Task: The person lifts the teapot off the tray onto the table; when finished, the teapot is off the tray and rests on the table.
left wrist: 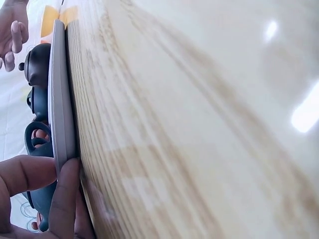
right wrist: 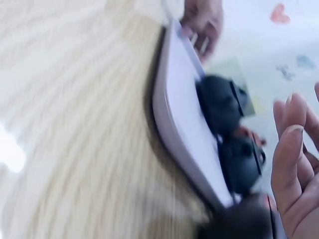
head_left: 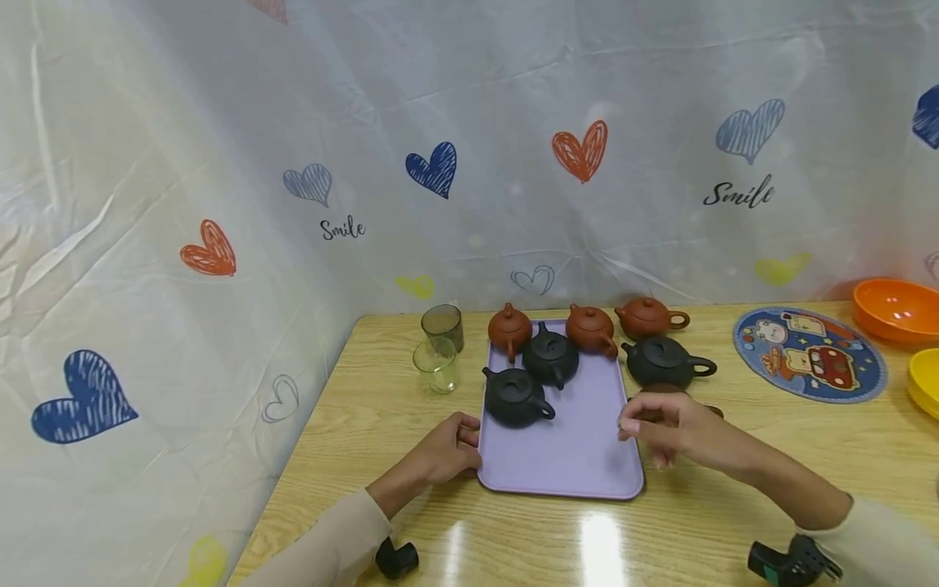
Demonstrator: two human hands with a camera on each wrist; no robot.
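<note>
A lilac tray (head_left: 572,461) lies on the wooden table, its left rim pinched between the thumb and fingers of my left hand (head_left: 443,448). On it stand a front black teapot (head_left: 513,398), a second black teapot (head_left: 550,359) behind, and two reddish-brown teapots, one at back left (head_left: 509,328) and one at back right (head_left: 589,328). My right hand (head_left: 671,428) hovers by the right rim, fingers loosely bent, nothing held. Behind it a dark brown teapot (head_left: 665,389) is mostly hidden. Beyond that are a black teapot (head_left: 660,363) and a reddish-brown teapot (head_left: 644,318).
A grey glass (head_left: 444,328) and a pale green glass (head_left: 438,368) stand left of the tray. To the right lies a round blue placemat (head_left: 810,355), with an orange bowl (head_left: 895,314) and a yellow bowl (head_left: 927,379) at the edge. A printed curtain (head_left: 499,220) hangs behind.
</note>
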